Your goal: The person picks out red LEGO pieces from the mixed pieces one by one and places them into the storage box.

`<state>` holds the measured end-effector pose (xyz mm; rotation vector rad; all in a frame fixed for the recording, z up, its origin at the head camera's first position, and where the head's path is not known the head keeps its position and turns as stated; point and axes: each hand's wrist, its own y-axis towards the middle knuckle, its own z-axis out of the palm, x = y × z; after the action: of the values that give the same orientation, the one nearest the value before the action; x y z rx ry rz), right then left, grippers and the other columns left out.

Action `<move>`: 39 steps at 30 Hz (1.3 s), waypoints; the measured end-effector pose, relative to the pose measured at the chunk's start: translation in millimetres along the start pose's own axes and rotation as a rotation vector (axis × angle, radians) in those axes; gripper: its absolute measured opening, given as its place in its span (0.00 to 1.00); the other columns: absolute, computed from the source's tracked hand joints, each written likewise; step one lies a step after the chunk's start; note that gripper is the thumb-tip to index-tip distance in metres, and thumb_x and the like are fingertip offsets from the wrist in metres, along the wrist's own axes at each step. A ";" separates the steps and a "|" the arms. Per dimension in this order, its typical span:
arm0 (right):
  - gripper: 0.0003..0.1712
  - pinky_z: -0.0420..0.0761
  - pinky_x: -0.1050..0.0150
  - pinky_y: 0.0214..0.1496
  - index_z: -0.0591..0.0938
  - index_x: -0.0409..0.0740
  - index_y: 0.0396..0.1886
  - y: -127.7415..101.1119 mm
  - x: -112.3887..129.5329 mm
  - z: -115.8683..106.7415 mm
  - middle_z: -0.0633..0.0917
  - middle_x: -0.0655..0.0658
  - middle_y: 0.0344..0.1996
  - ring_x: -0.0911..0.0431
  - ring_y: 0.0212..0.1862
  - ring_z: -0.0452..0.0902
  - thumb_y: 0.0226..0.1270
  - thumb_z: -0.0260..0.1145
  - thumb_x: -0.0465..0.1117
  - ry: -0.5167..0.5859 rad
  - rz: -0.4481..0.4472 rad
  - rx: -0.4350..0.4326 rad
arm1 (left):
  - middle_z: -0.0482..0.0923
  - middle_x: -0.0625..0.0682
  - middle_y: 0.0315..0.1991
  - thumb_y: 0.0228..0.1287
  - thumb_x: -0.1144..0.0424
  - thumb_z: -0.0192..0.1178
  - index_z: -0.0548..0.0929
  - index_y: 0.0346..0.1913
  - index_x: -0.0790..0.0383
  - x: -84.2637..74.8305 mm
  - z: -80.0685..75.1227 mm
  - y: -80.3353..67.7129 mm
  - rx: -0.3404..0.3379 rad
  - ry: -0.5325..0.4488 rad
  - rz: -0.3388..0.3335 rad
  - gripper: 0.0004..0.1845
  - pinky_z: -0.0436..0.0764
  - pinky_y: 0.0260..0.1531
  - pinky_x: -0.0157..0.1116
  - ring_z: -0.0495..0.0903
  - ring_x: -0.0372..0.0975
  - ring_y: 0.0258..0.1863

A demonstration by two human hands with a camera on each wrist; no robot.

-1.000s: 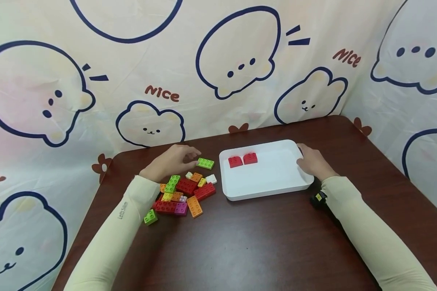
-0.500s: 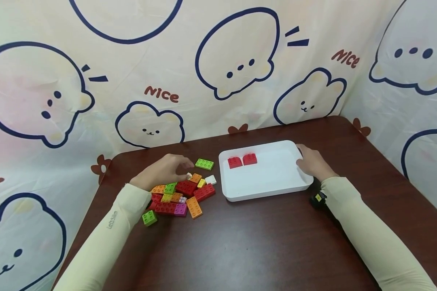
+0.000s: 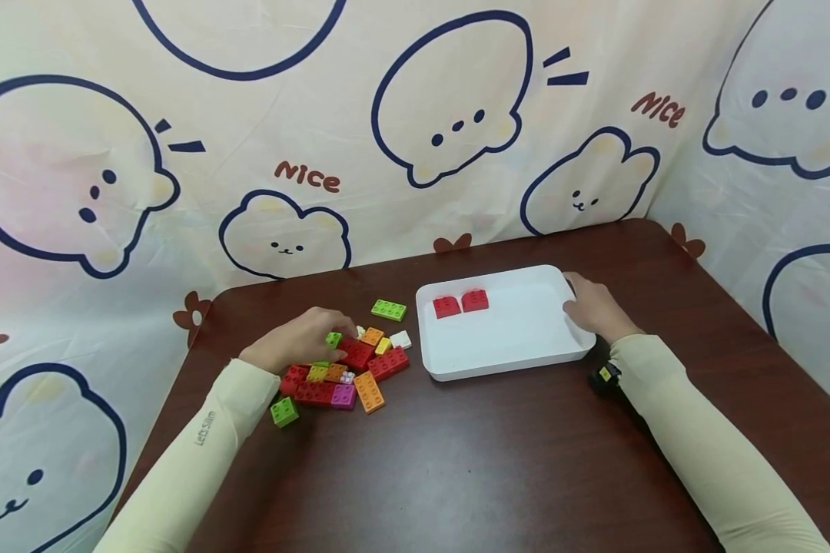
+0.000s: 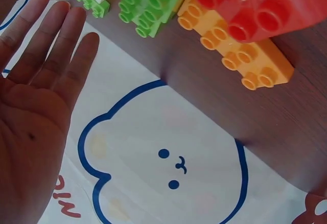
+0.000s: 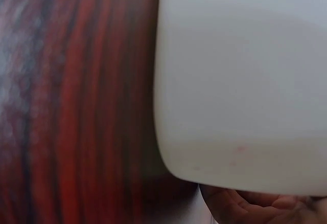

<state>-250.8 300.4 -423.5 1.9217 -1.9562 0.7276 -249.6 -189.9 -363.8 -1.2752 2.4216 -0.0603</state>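
Observation:
My left hand [image 3: 300, 338] reaches over a pile of toy building bricks, its fingertips right at a red brick [image 3: 356, 353] and a small green brick [image 3: 333, 339]. In the left wrist view its fingers [image 4: 66, 50] look nearly straight, with a green brick [image 4: 150, 4], an orange brick [image 4: 235, 55] and a red brick [image 4: 260, 4] beyond them. My right hand [image 3: 598, 307] grips the right end of a white tray [image 3: 512, 338], thumb over the rim. From the right wrist, curled fingers [image 5: 255, 206] show below the tray's edge. Two red bricks [image 3: 461, 304] lie in the tray's left part.
A lime-green brick [image 3: 389, 309] lies apart behind the pile. Toward the front are an orange brick [image 3: 370, 392], a purple brick [image 3: 343, 396] and a green brick [image 3: 284, 412]. A patterned cloth [image 3: 401, 207] hangs behind the brown table [image 3: 470, 461].
The left hand has drawn back from beside the lime-green brick, moving left and toward the front, down over the pile. The right hand and tray have stayed in place.

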 end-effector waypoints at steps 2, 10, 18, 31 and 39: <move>0.37 0.61 0.34 0.71 0.52 0.28 0.78 -0.5 0.4 0.1 0.60 0.23 0.72 0.30 0.71 0.58 0.73 0.51 0.32 0.001 -0.004 0.000 | 0.83 0.50 0.56 0.54 0.65 0.78 0.86 0.57 0.53 0.6 0.4 -0.9 0.004 0.014 0.003 0.25 0.81 0.55 0.50 0.78 0.50 0.59; 0.37 0.60 0.34 0.71 0.52 0.28 0.78 -0.1 2.5 0.8 0.60 0.23 0.73 0.30 0.72 0.58 0.73 0.51 0.33 0.002 -0.004 0.003 | 0.83 0.50 0.56 0.53 0.64 0.78 0.87 0.56 0.51 5.2 4.8 -1.3 0.024 0.044 -0.007 0.25 0.80 0.56 0.51 0.78 0.50 0.60; 0.37 0.60 0.34 0.71 0.52 0.27 0.78 0.7 1.3 -0.2 0.60 0.22 0.73 0.30 0.72 0.58 0.73 0.51 0.33 -0.013 -0.013 0.002 | 0.83 0.51 0.57 0.54 0.64 0.78 0.86 0.59 0.52 6.8 7.7 -1.5 0.037 0.058 0.010 0.27 0.81 0.56 0.50 0.79 0.50 0.60; 0.37 0.61 0.34 0.71 0.52 0.27 0.78 -0.3 1.3 -0.7 0.60 0.22 0.72 0.30 0.71 0.59 0.74 0.51 0.33 -0.018 -0.009 0.004 | 0.83 0.53 0.58 0.54 0.64 0.78 0.85 0.60 0.54 8.2 14.4 2.7 0.037 0.129 0.028 0.28 0.81 0.56 0.49 0.80 0.50 0.59; 0.37 0.61 0.34 0.71 0.52 0.27 0.77 -0.8 0.6 -1.4 0.60 0.22 0.72 0.29 0.71 0.58 0.73 0.51 0.33 -0.017 -0.009 0.003 | 0.82 0.55 0.59 0.55 0.64 0.78 0.86 0.60 0.54 8.9 16.1 5.2 0.031 0.170 0.031 0.27 0.81 0.56 0.49 0.79 0.52 0.60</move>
<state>-250.2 300.7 -422.0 1.9435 -1.9566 0.7144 -252.2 -191.6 -382.7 -1.2645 2.5718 -0.2051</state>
